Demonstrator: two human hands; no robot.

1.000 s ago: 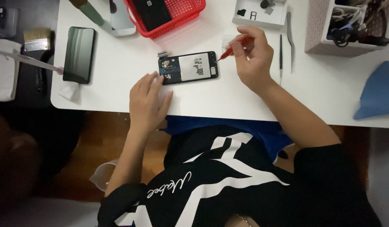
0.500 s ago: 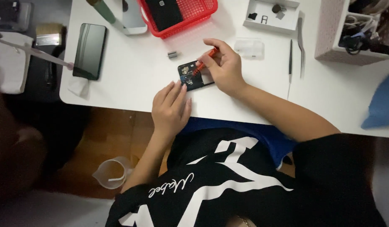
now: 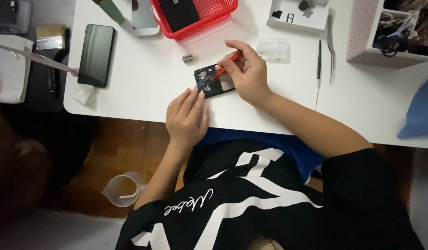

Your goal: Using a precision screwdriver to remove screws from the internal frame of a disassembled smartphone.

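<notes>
Head view. Since the earlier frames the right hand (image 3: pixel 248 74) had come in over the opened phone (image 3: pixel 210 81), covering its right part, and the left hand (image 3: pixel 188 115) had stayed at the near edge. The right hand's fingers pinched a red screwdriver (image 3: pixel 227 65), tip down on the exposed board. The left hand lay flat, fingers together, tips touching the phone's near edge. Beyond the right hand stood a red basket (image 3: pixel 209 18); tweezers (image 3: pixel 331 46) lay to its right; a dark phone (image 3: pixel 96 54) lay well to the left of the left hand.
</notes>
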